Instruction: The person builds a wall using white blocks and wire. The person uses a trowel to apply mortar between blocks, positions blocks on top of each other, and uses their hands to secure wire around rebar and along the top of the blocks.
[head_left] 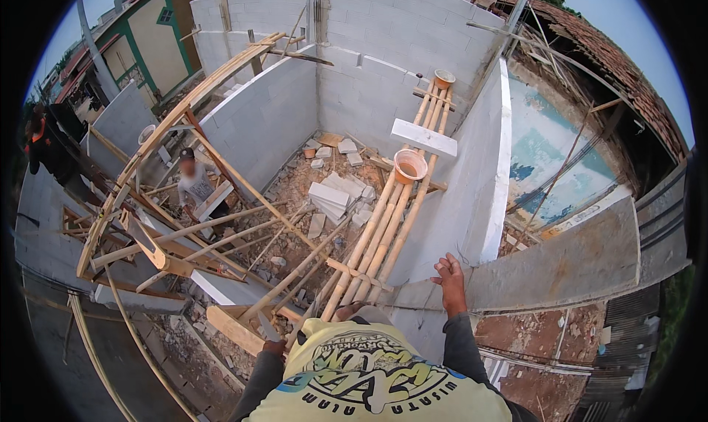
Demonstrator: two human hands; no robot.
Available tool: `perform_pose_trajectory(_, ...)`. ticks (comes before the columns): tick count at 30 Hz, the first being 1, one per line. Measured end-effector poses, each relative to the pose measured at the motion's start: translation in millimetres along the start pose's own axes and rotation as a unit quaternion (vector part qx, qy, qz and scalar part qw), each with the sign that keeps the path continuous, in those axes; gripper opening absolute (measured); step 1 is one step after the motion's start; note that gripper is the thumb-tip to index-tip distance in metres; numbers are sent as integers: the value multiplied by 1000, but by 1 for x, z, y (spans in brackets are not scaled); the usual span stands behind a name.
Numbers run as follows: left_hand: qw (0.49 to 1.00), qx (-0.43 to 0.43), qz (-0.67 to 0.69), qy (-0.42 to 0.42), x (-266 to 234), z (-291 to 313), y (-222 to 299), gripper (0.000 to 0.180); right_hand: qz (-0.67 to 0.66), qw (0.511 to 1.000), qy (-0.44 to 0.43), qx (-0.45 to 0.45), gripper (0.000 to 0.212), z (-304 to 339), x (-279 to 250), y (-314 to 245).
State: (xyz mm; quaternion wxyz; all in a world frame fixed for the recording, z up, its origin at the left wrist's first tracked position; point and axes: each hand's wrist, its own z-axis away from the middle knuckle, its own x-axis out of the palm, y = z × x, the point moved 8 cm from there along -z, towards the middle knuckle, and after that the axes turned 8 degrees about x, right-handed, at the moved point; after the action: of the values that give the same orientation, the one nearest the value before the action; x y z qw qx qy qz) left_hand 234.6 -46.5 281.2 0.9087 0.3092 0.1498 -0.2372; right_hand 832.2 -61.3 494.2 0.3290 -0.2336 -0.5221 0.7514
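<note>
My left hand (275,346) is low beside my shirt, closed round a tool with a flat grey blade (267,328); its handle is hidden in the fingers. Out to the right, my right hand (450,283) is raised with its fingers apart and nothing in it, near the top of the light grey block wall (442,230). Ahead of me runs a walkway of bamboo poles (380,234). An orange bucket (410,167) with some contents stands on it, just in front of a white block (424,137) lying across the poles. A second bucket (445,78) sits at the far end.
Below, rubble (295,230) and stacked white blocks (330,199) cover the floor. Bamboo and timber scaffolding (221,157) crosses the left side. One person (195,185) below holds a block; another (55,149) stands at far left. Grey sheeting (568,263) lies right.
</note>
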Motion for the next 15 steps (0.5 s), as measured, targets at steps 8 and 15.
perform_pose_trajectory(8,989,122,57,-60,31,-34,122,33,-76,995,-24,58,52,18,10,-27)
perform_pose_trajectory(15,970,194,-141,-50,55,-65,108,39,-91,982,165,0,53,-1,-49,-21)
